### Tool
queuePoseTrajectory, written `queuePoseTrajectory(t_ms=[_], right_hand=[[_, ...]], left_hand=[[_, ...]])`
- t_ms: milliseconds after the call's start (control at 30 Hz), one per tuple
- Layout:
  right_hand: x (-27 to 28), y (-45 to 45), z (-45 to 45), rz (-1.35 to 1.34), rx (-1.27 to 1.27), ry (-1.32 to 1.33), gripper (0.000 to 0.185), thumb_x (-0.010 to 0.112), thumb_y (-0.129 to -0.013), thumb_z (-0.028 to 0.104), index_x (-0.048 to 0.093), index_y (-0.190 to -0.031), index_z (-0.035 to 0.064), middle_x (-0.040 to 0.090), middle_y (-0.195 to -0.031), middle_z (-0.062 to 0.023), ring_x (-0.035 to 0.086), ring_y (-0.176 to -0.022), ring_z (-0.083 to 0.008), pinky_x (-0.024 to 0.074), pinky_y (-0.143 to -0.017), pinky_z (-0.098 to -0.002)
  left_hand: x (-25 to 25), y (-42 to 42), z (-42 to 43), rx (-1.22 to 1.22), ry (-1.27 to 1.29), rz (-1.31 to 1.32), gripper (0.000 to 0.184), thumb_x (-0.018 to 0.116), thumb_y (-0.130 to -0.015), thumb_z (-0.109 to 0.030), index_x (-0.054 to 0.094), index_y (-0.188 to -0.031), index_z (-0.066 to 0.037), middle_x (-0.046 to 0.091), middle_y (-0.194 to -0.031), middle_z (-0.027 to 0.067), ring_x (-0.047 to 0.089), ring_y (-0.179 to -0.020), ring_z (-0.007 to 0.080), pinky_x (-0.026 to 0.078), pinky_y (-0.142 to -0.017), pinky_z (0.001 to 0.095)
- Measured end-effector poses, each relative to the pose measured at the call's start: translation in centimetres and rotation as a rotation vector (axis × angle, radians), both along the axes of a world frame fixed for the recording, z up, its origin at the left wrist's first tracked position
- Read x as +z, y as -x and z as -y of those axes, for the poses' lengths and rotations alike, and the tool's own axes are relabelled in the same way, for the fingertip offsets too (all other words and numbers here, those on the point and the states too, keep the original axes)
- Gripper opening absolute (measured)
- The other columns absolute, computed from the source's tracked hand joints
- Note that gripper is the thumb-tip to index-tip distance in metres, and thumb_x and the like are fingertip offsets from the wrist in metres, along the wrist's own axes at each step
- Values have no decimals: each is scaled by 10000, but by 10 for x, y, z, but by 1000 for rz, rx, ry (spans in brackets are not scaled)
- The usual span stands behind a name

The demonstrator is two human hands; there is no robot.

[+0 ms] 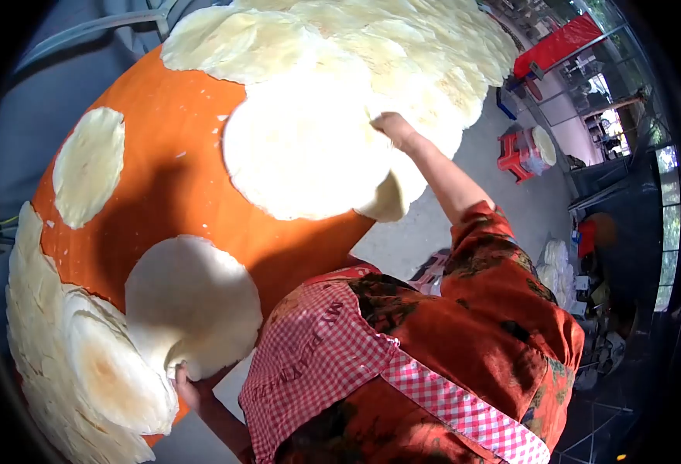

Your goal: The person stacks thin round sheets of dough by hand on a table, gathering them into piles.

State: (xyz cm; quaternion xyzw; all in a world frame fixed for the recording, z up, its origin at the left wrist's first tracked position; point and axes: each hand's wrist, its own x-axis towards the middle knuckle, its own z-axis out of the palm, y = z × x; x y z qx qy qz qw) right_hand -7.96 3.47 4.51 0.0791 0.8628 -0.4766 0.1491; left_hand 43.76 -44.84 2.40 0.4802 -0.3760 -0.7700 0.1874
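Observation:
My left hand is closed on the lower edge of a round, thin flatbread, which puckers at the grip. The pale sheet lies over the orange tabletop and casts a shadow. Farther up, my right hand is closed at a brightly lit flatbread, its fingers pinching near the sheet's edge; glare hides the exact grip. Below that hand, a shaded flap of flatbread hangs past the table edge. A smaller oval flatbread lies flat at the left.
Overlapping flatbreads cover the far end of the table. Another heap lines the left edge, with a browned flatbread on top. Red stools stand on the grey floor to the right. Small white crumbs dot the orange surface.

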Motion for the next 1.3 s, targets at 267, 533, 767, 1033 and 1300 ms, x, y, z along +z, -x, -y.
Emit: queuePoseTrajectory(t_ms=[267,533,767,1033,1300], right_hand=[[71,-55,83,-401,133,-239,192,595,-826,138,641,-953,1,654,-792,-120,585,-737,-204,472,-684,-355],[76,-111,-33,-297,102,-228,131,580,-888,94,590,-1005,36,526,-670,28,494,-595,-83,470,-575,-258],[83,-256,155,-446,604,-184,564,707,-780,312,535,-1205,-18,597,-1159,-188,583,-1044,-331,466,-917,-395],[76,-281,379,-296,878,334,348,542,-700,-30,652,-1028,7,640,-1012,-227,628,-924,-330,493,-800,-416],[130,-31,262,-569,516,239,101,534,-882,75,598,-808,52,525,-650,42,486,-612,-80,417,-531,-273]], left_hand=[[26,11,16,-626,1426,173,307,599,-846,-95,577,-1081,101,552,-1162,266,538,-1099,357,404,-974,442],[3,-1,18,-307,710,-77,338,587,-831,-4,534,-1164,14,536,-1185,146,522,-1116,254,445,-944,361],[11,5,-2,-342,563,-150,253,577,-866,-42,571,-1105,43,517,-1217,153,520,-1118,261,455,-931,370],[67,73,16,-279,517,-486,321,536,-919,-170,499,-1204,-26,581,-1120,132,585,-992,240,487,-886,367],[21,79,50,-24,613,-194,127,562,-893,-152,547,-915,-27,587,-908,89,564,-823,186,491,-744,317]])
